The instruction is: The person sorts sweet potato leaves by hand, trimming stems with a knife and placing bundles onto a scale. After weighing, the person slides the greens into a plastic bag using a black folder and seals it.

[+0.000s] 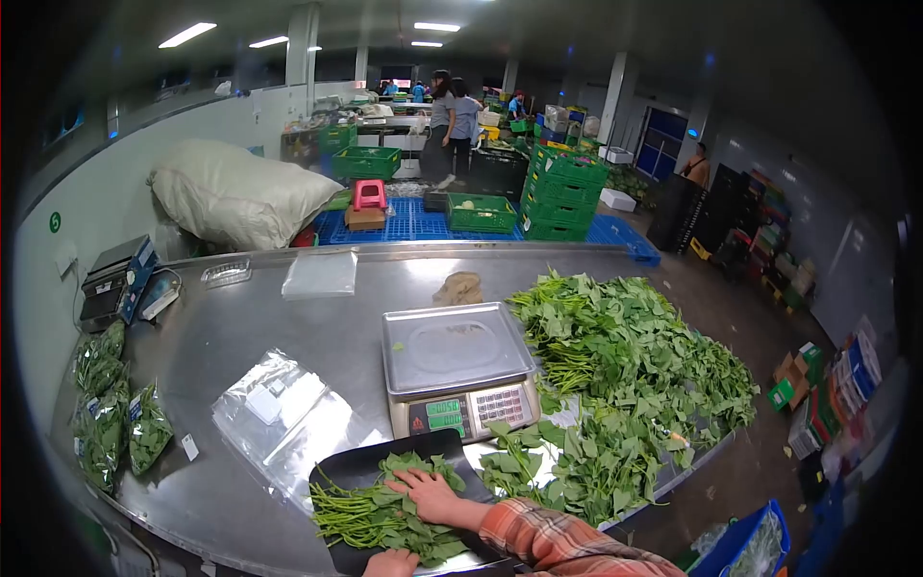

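Observation:
A bundle of leafy greens with long stems (346, 514) lies in a black tray (423, 445) at the table's near edge. My right hand (430, 494) rests on the leaves with its fingers spread, its arm in a plaid sleeve. Lower down, my left hand (392, 564) is at the tray's near rim, fingers bent over it; the frame's bottom edge cuts off the rest. Just beyond the tray stands a digital scale (460, 351) with a bare metal pan and lit display. To its right spreads a large heap of loose greens (635, 375).
Clear plastic bags (288, 423) lie left of the scale, with bagged greens (106, 413) farther left. Another scale (120, 279) stands by the wall. Beyond the metal table (192, 337) are green crates (562, 192), a large white sack (240, 192) and several people.

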The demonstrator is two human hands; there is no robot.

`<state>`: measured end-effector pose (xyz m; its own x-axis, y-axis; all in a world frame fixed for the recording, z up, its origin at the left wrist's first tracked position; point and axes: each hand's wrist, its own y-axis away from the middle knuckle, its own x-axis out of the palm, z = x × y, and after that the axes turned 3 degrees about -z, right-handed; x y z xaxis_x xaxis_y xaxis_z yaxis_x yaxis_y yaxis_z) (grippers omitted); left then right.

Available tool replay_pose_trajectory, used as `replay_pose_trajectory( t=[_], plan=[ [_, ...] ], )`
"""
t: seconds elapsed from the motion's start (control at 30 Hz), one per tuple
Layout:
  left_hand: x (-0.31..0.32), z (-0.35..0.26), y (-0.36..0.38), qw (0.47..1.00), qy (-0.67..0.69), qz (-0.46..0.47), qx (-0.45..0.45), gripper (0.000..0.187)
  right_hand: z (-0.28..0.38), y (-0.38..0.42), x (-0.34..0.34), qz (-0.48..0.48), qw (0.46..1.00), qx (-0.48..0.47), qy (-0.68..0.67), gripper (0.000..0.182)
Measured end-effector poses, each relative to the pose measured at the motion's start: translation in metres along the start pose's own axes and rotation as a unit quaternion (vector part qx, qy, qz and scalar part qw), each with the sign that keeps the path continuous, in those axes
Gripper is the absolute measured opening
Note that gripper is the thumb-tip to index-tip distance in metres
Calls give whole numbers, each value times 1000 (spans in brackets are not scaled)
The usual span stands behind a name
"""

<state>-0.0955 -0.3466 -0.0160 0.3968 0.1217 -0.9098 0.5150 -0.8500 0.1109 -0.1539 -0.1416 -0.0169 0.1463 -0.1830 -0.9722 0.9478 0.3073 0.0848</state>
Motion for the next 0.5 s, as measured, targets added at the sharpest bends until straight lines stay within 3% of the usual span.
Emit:
replay_pose_trajectory(
  t=[0.03,0.13,0.2,0.27,0.33,0.43,0.5],
  plan=[
    [-9,0,2,1000,-2,-30,-6,17,0,-1,2,-21,1000,-5,9,69],
    [-50,0,6,993,-36,-109,-15,17,12,7,-18,66,995,-23,73,69],
    [-84,-14,7,991,-9,-131,-34,20,23,18,-28,125,985,-86,87,65],
    [-94,-18,4,992,43,-119,-26,23,17,23,28,204,967,-141,55,66],
    [-97,-16,-2,990,121,-72,4,26,21,47,48,151,983,-97,-36,53],
    [-67,6,-13,973,180,-136,48,28,11,50,43,160,969,-94,-164,60],
    [-53,17,-14,957,248,-139,50,31,-1,53,45,41,953,-205,-221,54]
  ],
)
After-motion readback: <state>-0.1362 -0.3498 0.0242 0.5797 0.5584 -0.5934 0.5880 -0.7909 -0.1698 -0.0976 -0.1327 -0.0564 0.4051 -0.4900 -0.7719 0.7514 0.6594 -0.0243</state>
